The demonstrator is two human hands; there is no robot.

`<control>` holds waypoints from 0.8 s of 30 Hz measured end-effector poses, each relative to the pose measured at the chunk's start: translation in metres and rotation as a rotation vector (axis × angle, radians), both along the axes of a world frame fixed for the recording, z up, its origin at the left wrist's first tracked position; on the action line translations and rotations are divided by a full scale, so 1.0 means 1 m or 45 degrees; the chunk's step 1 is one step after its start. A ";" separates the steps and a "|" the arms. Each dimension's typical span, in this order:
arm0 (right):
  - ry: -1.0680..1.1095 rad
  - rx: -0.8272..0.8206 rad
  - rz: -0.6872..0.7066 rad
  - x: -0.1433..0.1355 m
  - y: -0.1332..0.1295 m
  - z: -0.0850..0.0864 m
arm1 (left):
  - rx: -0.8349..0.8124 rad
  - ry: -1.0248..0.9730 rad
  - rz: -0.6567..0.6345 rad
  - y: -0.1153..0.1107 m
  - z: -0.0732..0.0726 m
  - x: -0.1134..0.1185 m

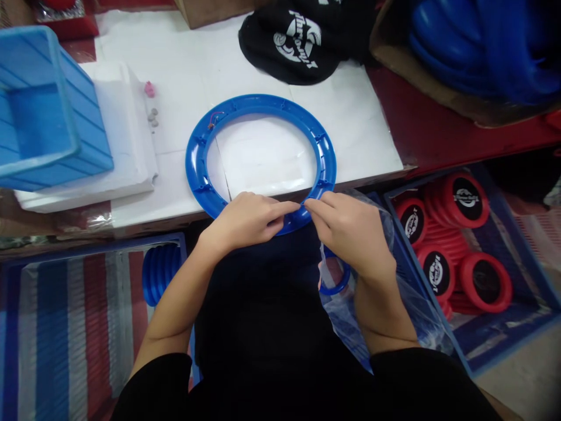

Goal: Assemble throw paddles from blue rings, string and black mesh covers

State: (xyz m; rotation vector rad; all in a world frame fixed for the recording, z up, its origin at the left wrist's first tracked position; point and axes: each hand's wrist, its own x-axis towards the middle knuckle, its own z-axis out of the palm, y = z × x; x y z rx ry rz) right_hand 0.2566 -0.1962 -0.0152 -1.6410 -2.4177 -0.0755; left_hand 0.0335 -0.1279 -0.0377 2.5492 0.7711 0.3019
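Black sleeves (432,383), left hand (254,221), right hand (348,231), blue ring (326,161) touched at near rim

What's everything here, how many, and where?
Large ring: one, blue, centre.
Table covering: some, white, centre.
Open bin: one, blue, left.
Slab: one, white, under bin.
Lump: one, pink, beside slab.
Bits: several, grey, near lump.
Cloth: some, black, beyond ring.
Cardboard boxes: two, brown, far side.
Curved pieces: several, blue, far right.
Crates: two, blue, left and right.
Discs: many, red-rimmed, right crate.
Plastic film: some, clear, lower right.
Stacked rings: several, blue, lower left.
Striped sheet: one, multicoloured, lower left.
Left hand: one, bare, touching ring.
Right hand: one, bare, touching ring.
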 end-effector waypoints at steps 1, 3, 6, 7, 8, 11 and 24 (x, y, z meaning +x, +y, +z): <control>-0.015 -0.013 0.009 0.001 0.001 0.000 | 0.006 -0.007 -0.013 0.000 -0.001 0.000; -0.016 -0.043 0.040 0.002 0.002 -0.002 | 0.040 -0.010 -0.032 0.000 -0.003 -0.001; 0.011 -0.072 0.037 0.002 0.003 -0.007 | 0.126 0.021 -0.067 0.000 -0.005 -0.002; 0.029 -0.081 0.014 0.002 0.002 -0.009 | 0.157 0.039 -0.076 -0.001 -0.005 -0.002; 0.057 -0.091 -0.015 0.002 0.002 -0.011 | 0.186 0.060 -0.087 -0.001 -0.005 -0.002; 0.222 -0.126 -0.109 0.002 0.001 -0.017 | 0.246 0.127 -0.122 -0.002 -0.005 -0.002; 0.718 -0.506 -0.426 0.016 0.015 -0.008 | 0.245 0.283 -0.188 -0.001 0.003 0.004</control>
